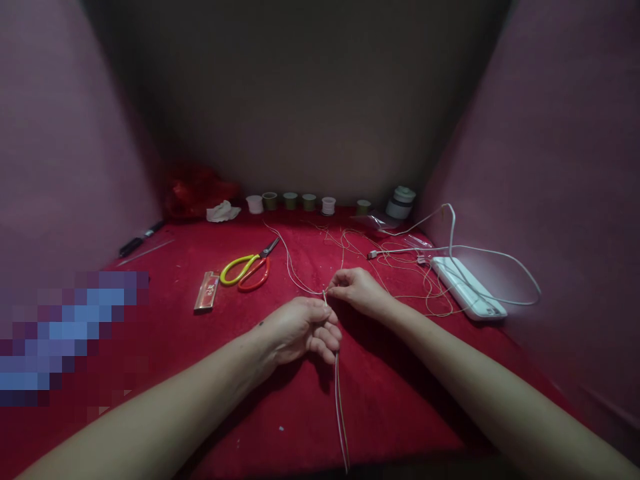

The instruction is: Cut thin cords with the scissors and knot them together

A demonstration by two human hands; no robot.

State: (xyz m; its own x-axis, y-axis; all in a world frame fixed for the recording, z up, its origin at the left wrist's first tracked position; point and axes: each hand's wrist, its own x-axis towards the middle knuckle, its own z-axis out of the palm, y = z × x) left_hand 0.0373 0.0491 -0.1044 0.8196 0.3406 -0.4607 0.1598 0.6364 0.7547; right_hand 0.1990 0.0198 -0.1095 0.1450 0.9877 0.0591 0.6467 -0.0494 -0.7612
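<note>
Pale thin cords [338, 407] run from the table's front edge up into my left hand [313, 328], whose thumb and index finger pinch them. Just beyond, my right hand [353, 290] is closed at the fingertips on a cord, close to where the strands meet above my left thumb. From that spot two whitish cord ends [290, 263] curve away to the far left. A tangle of thin tan cord [400, 293] lies to the right of my right hand. Whether a knot sits between the fingertips is too small to tell.
Scissors [250, 268] with yellow and red handles and a small red-and-gold box [207, 292] lie at left. A white power bank or phone [467, 287] with a white cable [500, 250] is at right. Several spools [290, 201], a jar [401, 202] and a red bag [195, 192] line the back.
</note>
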